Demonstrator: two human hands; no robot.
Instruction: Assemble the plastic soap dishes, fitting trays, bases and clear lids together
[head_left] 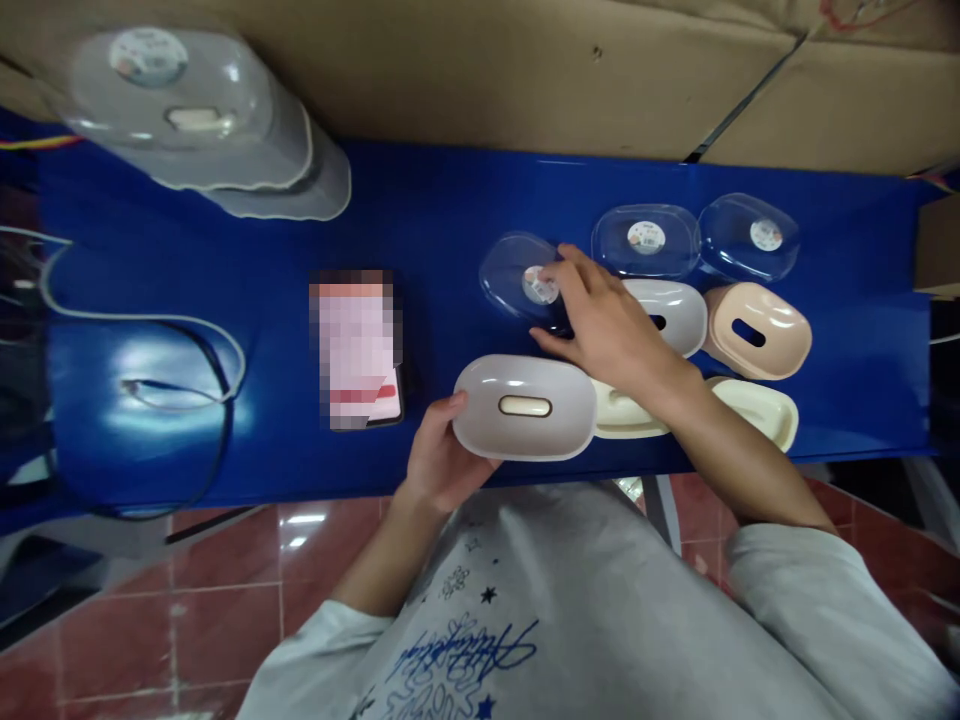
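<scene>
My left hand (450,450) holds a grey oval soap dish (480,408) by its left end, thumb on the rim. Cream colour shows through the dish's slot. My right hand (600,315) grips a clear plastic lid (510,270) by its right side, fingers at the round sticker. Under my right forearm lie a pale grey slotted tray (686,310) and a cream tray (626,425), both partly covered. Right of them are a peach slotted tray (784,335) and another cream tray (776,410).
Two more clear lids (679,255) (739,240) lie behind the trays. A stack of grey dishes under a clear lid (202,75) stands at the back left. A phone (386,400) and a white cable (150,316) lie on the blue table (442,200). Cardboard boxes (480,70) line the back.
</scene>
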